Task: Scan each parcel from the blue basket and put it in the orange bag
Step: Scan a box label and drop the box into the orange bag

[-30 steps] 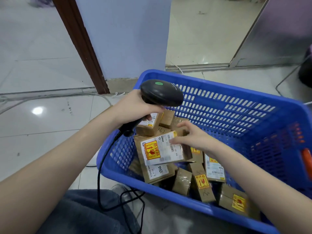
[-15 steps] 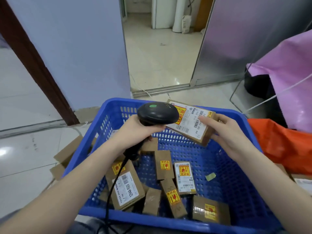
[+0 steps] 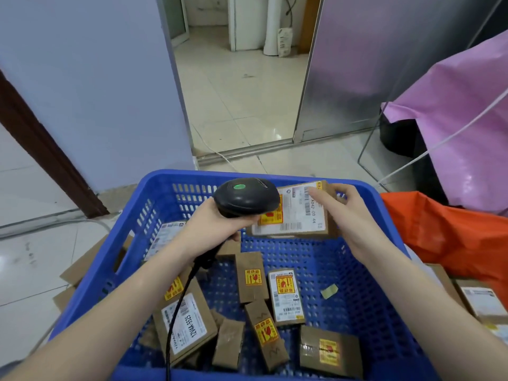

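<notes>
A person's left hand [image 3: 217, 229] grips a black scanner [image 3: 246, 198] over a blue basket [image 3: 123, 259] of small parcels. Their right hand [image 3: 347, 215] holds a labelled parcel [image 3: 298, 215] beside the scanner head, possibly touching it. An orange bag [image 3: 445, 237] lies right of the basket.

This looks like a small parcel-sorting room in a courier depot or back office. A blue basket [image 3: 129, 243] sits on the pale tiled floor [image 3: 33, 270], loaded with brown cardboard parcels [image 3: 251, 277] bearing barcode labels and yellow fragile stickers. A corded handheld scanner [image 3: 246, 196] is out, with an orange bag [image 3: 453, 237] and a pink sack [image 3: 464, 119] alongside, plus bare walls and an open doorway [image 3: 242, 78].
</notes>
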Motion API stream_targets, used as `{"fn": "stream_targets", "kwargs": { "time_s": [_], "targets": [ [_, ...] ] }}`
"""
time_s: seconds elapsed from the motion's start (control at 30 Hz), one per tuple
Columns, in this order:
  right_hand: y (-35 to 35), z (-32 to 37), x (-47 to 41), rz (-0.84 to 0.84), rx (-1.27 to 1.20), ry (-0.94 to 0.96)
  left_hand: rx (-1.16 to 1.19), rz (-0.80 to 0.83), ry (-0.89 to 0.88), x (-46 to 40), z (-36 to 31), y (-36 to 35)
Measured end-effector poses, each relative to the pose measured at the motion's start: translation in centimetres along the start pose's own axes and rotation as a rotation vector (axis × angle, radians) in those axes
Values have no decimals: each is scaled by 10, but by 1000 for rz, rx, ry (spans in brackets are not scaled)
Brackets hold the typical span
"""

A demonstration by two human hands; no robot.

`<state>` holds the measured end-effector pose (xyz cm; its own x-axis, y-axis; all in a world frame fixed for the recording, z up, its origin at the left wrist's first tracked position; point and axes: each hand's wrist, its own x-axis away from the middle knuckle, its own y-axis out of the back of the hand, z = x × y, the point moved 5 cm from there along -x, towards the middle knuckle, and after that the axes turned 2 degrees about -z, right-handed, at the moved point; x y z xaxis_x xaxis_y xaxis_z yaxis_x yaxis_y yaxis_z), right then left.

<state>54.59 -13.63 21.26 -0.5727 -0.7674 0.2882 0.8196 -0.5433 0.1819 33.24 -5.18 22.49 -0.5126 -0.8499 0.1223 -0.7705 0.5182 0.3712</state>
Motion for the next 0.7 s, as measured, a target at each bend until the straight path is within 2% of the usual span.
{"fn": "stream_targets", "kwargs": {
  "time_s": [0.2, 0.5, 0.7],
  "targets": [
    [-3, 4, 3, 8, 143, 26, -82, 13, -143, 1, -5, 6],
    [-4, 6, 2, -8, 221, 5, -70, 133, -175, 14, -13, 0],
    [-6, 6, 2, -9, 239, -4, -74, 142, -155, 14, -13, 0]
  ]
}}
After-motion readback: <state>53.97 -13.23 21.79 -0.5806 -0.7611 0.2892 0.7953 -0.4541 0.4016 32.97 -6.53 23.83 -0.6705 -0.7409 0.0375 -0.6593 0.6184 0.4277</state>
